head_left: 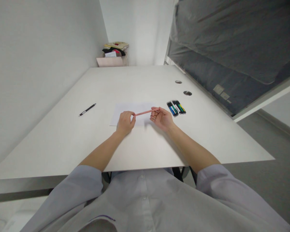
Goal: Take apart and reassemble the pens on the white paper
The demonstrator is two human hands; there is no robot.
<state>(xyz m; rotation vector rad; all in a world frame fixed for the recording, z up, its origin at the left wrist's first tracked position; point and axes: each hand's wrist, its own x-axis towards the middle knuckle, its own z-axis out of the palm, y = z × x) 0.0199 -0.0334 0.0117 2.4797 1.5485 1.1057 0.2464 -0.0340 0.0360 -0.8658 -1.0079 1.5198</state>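
A thin, straight pink strip (146,112) stretches between my two hands, slanting slightly up to the right; whether it is paper or a stick I cannot tell. Its left end is pinched between thumb and fingers of my left hand (126,123). My right hand (163,118), palm turned up, grips the other end between thumb and fingertips. Beneath the strip lies a white sheet of paper (118,112), partly covered by my hands.
A black pen (87,110) lies at the left of the white table (135,83). Right of my right hand, several pens (176,108) lie in a row. Two round holes (188,93) pierce the tabletop at right. A box (111,61) stands behind; a dark covered panel (232,48) borders the right side.
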